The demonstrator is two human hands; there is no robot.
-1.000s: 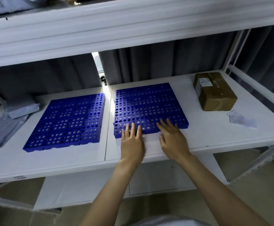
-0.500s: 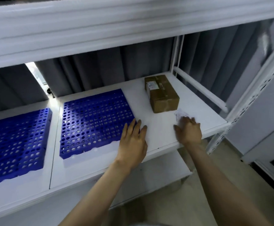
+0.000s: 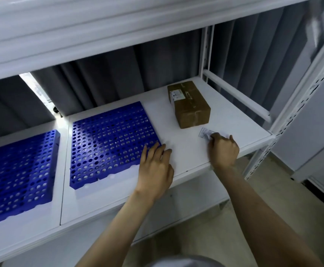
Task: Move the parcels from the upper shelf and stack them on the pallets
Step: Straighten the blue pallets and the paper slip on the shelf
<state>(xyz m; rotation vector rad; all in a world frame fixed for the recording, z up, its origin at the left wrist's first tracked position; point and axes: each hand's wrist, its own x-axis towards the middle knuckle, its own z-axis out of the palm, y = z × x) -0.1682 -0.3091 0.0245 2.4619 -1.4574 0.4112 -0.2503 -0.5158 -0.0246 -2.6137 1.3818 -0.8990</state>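
Just beyond the right hand (image 3: 223, 149), a brown cardboard parcel (image 3: 189, 105) with a white label lies flat on the white shelf (image 3: 234, 116), close to the knuckles but not touching them. That hand's fingers are curled down onto a small printed paper slip (image 3: 203, 132), pinching its near edge. The left hand (image 3: 155, 166) rests flat and relaxed, fingertips at the corner of a blue perforated pallet (image 3: 111, 139). A second blue pallet (image 3: 16, 176) lies well to its left.
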